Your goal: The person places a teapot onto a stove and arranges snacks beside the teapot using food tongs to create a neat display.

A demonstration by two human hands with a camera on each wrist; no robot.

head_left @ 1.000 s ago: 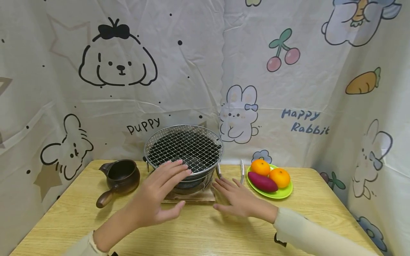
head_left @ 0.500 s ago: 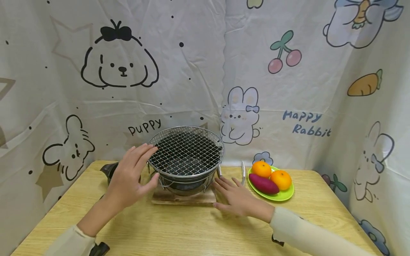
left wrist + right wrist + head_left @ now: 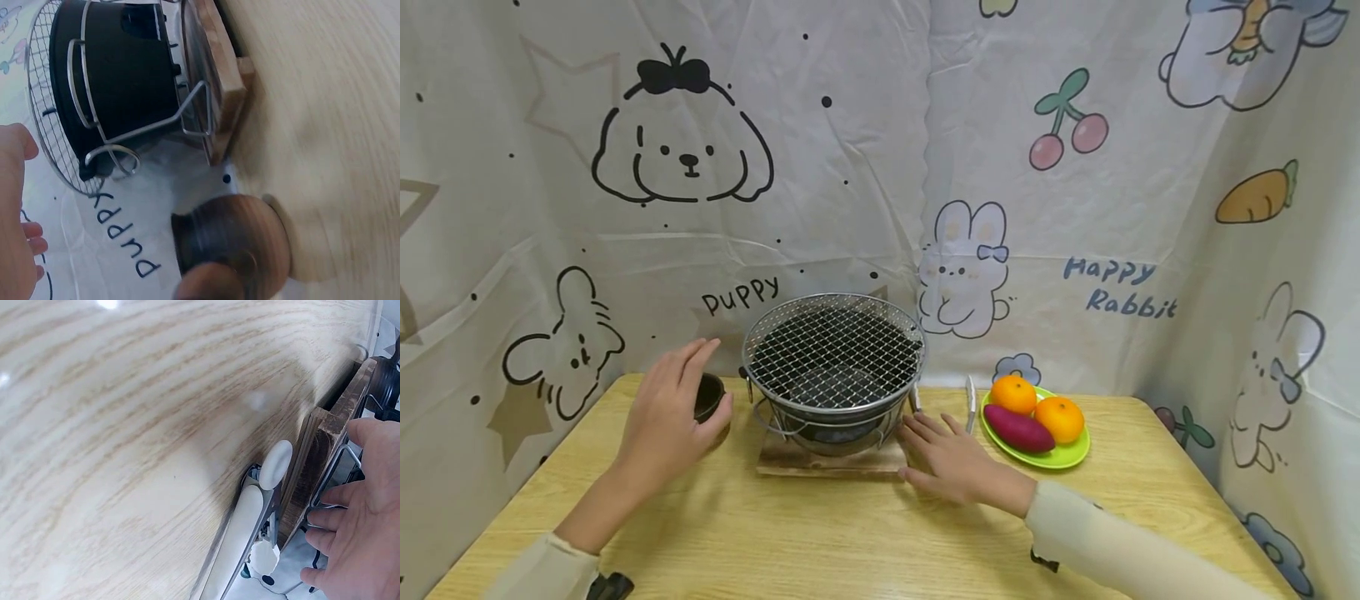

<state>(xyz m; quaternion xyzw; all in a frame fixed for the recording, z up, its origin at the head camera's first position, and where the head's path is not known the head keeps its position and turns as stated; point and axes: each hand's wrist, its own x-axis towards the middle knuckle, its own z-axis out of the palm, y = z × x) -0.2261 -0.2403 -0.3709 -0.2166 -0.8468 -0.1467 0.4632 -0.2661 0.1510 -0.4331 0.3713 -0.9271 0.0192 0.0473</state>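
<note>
My left hand point(image 3: 662, 412), fingers extended, hovers over the brown side-handled pot point(image 3: 708, 397), hiding most of it in the head view. In the left wrist view the pot point(image 3: 240, 234) and its rounded handle end point(image 3: 209, 282) show below the hand. Just right of centre, my right hand point(image 3: 958, 462) is spread flat beside the tabletop grill point(image 3: 835, 358) and its wooden board point(image 3: 831, 462). White-handled tongs point(image 3: 234, 544) lie by the board; the right fingertips overlap their near end in the head view. Neither hand holds anything.
A green plate point(image 3: 1070, 458) with two oranges point(image 3: 1058, 420) and a purple sweet potato point(image 3: 1018, 428) stands right of the tongs. A round wire mesh tops the grill. A cartoon-printed cloth point(image 3: 850, 125) hangs behind the wood-grain table point(image 3: 820, 542).
My left hand has moved left from in front of the grill to over the pot, covering most of it. My right hand has stayed nearly in place.
</note>
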